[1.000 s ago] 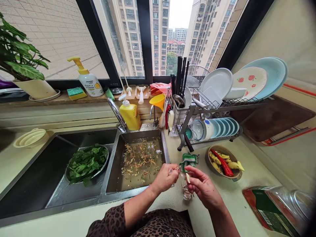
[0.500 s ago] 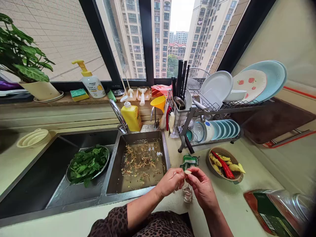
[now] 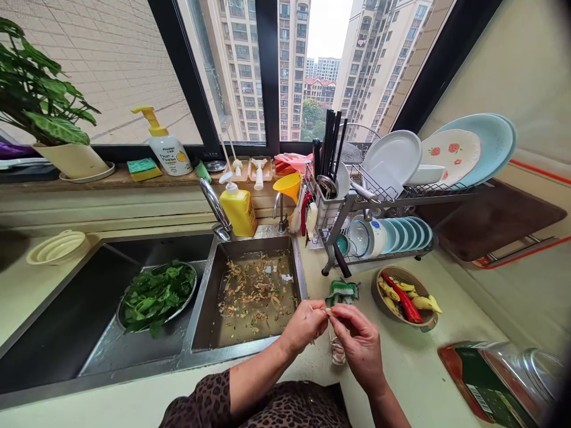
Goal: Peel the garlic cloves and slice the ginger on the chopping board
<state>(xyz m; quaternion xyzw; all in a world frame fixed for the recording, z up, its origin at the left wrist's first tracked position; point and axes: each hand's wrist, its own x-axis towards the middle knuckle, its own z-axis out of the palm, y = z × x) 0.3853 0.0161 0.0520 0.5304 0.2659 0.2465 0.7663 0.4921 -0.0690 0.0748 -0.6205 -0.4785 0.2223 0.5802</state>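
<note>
1. Left hand point(image 3: 306, 326) and right hand point(image 3: 357, 342) together, fingertips clamped on a pale garlic clove point(image 3: 328, 311), above the counter's edge.
2. Just near and under the hands, a papery garlic bulb point(image 3: 338, 352) on the countertop point(image 3: 423, 374).
3. Just far, a green scouring pad point(image 3: 343, 291).
4. Right, a woven basket point(image 3: 404, 269) with a red chili point(image 3: 404, 304).
5. Left, a steel sink basin point(image 3: 250, 245) with murky water and floating scraps.

Left hand point(image 3: 306, 327) and right hand point(image 3: 359, 342) meet — both pinching.

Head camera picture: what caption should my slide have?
Left hand and right hand pinch a pale garlic clove above the counter, beside a steel sink basin of murky water and scraps.
</note>
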